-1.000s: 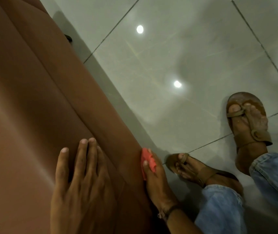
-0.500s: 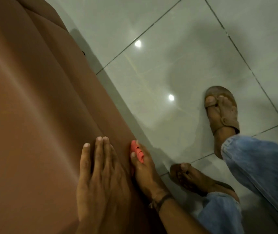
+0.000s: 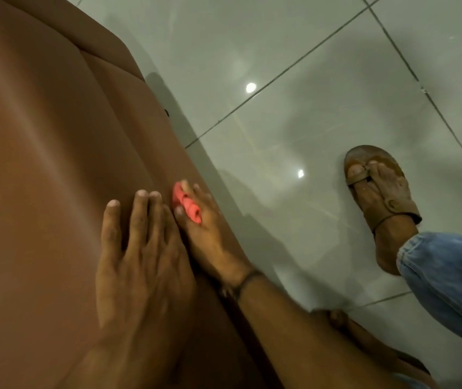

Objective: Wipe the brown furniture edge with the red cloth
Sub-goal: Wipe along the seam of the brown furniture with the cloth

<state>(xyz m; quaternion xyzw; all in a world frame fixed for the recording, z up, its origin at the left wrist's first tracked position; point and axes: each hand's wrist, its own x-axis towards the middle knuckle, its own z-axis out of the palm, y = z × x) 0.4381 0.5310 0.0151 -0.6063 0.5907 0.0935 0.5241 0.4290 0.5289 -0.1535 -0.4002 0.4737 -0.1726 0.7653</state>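
The brown furniture fills the left half of the view, its padded edge running diagonally from top centre to bottom centre. My right hand presses the red cloth against that edge, the cloth bunched between thumb and fingers; most of the cloth is hidden under the hand. My left hand lies flat on the furniture's top surface right beside it, fingers together and holding nothing. A dark band circles my right wrist.
Glossy grey floor tiles with dark grout lines lie to the right of the furniture. My foot in a brown sandal and a blue jeans leg stand on the floor at right; the other foot is near the bottom.
My right hand has slid the red cloth along the furniture edge, away from me. My left hand has moved forward alongside it. My feet have shifted on the tiles.
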